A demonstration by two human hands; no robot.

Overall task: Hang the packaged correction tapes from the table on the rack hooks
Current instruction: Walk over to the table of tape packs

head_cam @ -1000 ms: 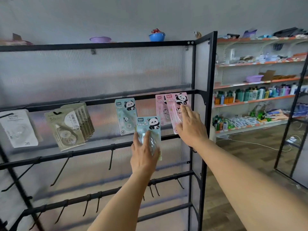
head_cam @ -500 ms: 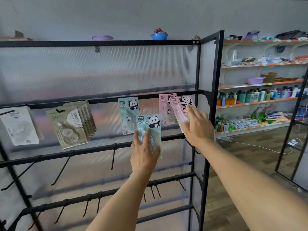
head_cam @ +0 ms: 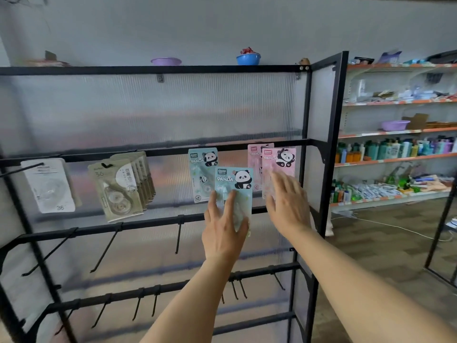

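Left hand [head_cam: 223,233] grasps a blue pack [head_cam: 233,194] before the rack's [head_cam: 319,169] middle bar, near its right end; right hand [head_cam: 286,206], fingers spread and released, hovers beside the hung pink pack [head_cam: 280,159]. Risk, as judged: a missed hook hole drops the blue pack, or a brush unseats the pink one.

A plain grey wall [head_cam: 222,26] forms the far side of the room. At right, white wall shelving with orange edges [head_cam: 395,102] carries bottles and assorted goods. The floor [head_cam: 385,246] shows a brown chevron pattern; a white cable [head_cam: 395,227] lies across it. Lighting is soft and even.
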